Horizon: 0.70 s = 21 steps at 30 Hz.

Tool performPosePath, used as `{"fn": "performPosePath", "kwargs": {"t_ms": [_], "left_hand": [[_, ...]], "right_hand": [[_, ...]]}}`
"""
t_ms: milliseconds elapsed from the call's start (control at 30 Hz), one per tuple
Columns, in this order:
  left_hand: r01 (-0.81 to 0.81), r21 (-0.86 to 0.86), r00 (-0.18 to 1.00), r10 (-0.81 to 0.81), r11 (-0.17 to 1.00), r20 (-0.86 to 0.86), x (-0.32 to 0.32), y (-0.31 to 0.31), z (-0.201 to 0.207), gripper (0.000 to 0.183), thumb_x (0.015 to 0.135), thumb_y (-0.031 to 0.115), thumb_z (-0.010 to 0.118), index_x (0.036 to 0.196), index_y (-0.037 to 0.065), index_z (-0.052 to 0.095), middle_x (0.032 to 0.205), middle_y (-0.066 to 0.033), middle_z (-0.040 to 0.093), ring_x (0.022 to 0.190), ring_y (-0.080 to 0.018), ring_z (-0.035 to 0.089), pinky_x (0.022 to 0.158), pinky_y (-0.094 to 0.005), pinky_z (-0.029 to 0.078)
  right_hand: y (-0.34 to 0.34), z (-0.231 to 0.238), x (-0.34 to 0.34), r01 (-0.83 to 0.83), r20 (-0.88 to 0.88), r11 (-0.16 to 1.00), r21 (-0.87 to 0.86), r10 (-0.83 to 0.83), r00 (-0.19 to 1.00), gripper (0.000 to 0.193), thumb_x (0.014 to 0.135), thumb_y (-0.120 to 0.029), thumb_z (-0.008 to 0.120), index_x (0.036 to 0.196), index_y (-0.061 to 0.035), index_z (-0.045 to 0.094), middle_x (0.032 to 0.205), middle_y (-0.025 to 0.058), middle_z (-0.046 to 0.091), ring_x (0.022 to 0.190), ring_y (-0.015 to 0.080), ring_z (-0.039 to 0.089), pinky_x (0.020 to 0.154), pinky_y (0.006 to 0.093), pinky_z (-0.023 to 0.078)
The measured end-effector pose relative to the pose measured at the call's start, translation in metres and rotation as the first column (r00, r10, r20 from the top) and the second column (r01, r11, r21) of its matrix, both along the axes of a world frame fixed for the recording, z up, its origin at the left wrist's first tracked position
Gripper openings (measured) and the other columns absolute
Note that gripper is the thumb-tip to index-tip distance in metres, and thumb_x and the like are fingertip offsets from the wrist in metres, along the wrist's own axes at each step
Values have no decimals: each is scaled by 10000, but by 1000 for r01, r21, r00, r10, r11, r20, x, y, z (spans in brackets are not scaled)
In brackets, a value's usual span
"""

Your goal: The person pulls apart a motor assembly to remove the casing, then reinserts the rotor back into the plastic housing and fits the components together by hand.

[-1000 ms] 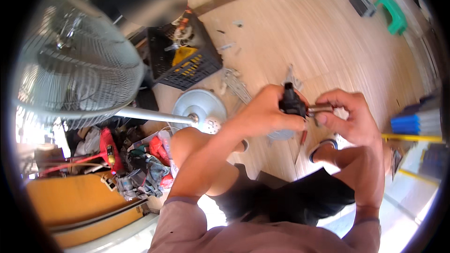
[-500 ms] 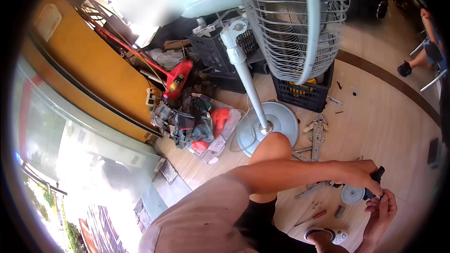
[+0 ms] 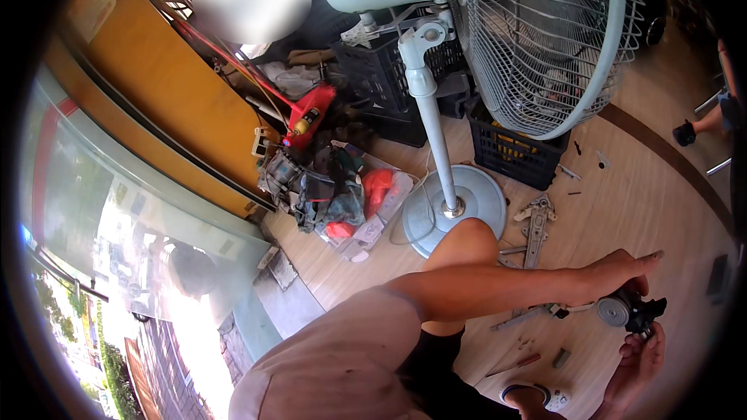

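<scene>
A dark mechanical part (image 3: 644,314) with a ridged grey disc (image 3: 613,311) on its left side is held above the floor at lower right. My right hand (image 3: 642,362) pinches its lower edge between thumb and fingertips. Just above the part, my left hand (image 3: 618,274) reaches across with one finger stretched to the right and another bent downward. Its fingers are apart, close to the part's top; whether they touch it is hidden. On the floor below lie a red-handled screwdriver (image 3: 529,359) and a small grey cylinder (image 3: 561,358).
A pale blue pedestal fan (image 3: 433,132) stands ahead of my knee. Metal bracket pieces (image 3: 537,229) lie beside its base. A black crate (image 3: 517,157) sits behind; a clear bin (image 3: 389,202) of clothes and parts is left. Another person's leg (image 3: 708,123) shows at far right.
The dark part has turned, its grey disc now higher and farther right. My left hand has loosened from it and stretched a finger rightward. The whole view has shifted slightly.
</scene>
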<state>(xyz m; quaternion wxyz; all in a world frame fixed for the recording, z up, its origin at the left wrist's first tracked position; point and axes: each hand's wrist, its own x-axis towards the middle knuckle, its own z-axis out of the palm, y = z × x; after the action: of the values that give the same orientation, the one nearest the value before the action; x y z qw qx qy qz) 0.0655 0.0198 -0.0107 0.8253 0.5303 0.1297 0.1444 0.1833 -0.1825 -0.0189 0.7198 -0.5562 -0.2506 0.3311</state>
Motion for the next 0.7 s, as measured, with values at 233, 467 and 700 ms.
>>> {"fn": "performPosePath", "kwargs": {"t_ms": [233, 467, 700], "left_hand": [[53, -11, 953, -54, 999, -299, -10, 0, 16, 778, 907, 730, 423, 1011, -19, 602, 845, -166, 649, 759, -227, 658, 633, -412, 578], [319, -227, 916, -361, 920, -173, -14, 6, 12, 789, 914, 719, 426, 1180, -19, 509, 857, -206, 637, 644, -269, 681, 559, -370, 603], [-25, -338, 998, 5, 941, -60, 5, -6, -4, 545, 954, 563, 540, 1050, 27, 545, 803, -98, 610, 739, -223, 683, 568, -395, 598]], "right_hand": [[-9, -3, 7, 82, 126, 996, -47, -75, 989, 450, 1011, -285, 570, 1350, 0, 496, 1061, 49, 637, 885, 107, 594, 732, 217, 440], [-20, -5, 17, 148, 313, 985, -86, -114, 943, 469, 1015, -278, 562, 1384, -1, 477, 1105, 74, 631, 924, 125, 551, 802, 264, 424], [-9, 30, -19, 107, 506, 958, -265, 43, 862, 426, 1020, -234, 551, 1360, 18, 504, 1081, 113, 658, 891, 139, 571, 844, 285, 464]]}}
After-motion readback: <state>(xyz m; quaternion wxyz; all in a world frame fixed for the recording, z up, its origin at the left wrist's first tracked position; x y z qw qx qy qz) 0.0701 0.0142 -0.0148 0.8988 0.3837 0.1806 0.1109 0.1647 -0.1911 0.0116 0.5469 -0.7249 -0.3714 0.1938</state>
